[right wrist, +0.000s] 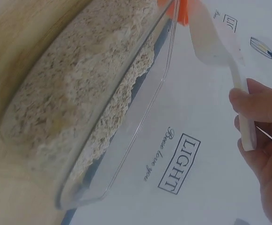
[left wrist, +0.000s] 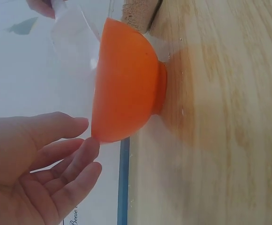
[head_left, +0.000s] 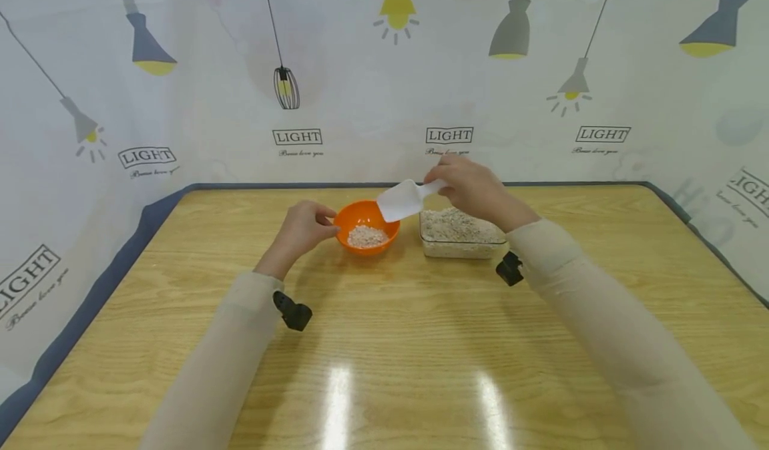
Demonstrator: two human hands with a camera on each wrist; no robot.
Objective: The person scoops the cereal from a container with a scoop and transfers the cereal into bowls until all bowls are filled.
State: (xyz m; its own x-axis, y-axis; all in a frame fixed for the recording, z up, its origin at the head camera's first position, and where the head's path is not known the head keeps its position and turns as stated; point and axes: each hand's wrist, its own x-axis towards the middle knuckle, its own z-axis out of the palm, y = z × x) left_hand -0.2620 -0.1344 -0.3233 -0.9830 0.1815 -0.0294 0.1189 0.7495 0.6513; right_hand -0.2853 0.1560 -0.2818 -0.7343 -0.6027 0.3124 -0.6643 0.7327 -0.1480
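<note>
An orange bowl (head_left: 342,238) with a small heap of oat flakes (head_left: 368,236) in it stands on the table. My left hand (head_left: 303,228) pinches the bowl's left rim between thumb and index finger; the other fingers curl loosely below, as the left wrist view shows. With my right hand (head_left: 468,186) I grip the handle of a white scoop (head_left: 399,201). Its blade tilts down over the bowl's right rim. Beside the bowl, under my right hand, sits a clear rectangular container (head_left: 459,250) full of oat flakes (right wrist: 79,79).
The light wooden table (head_left: 396,343) ends at a dark blue edge at the back. A white backdrop (head_left: 372,89) printed with lamps rises close behind the bowl and container. Black cameras are strapped to both wrists.
</note>
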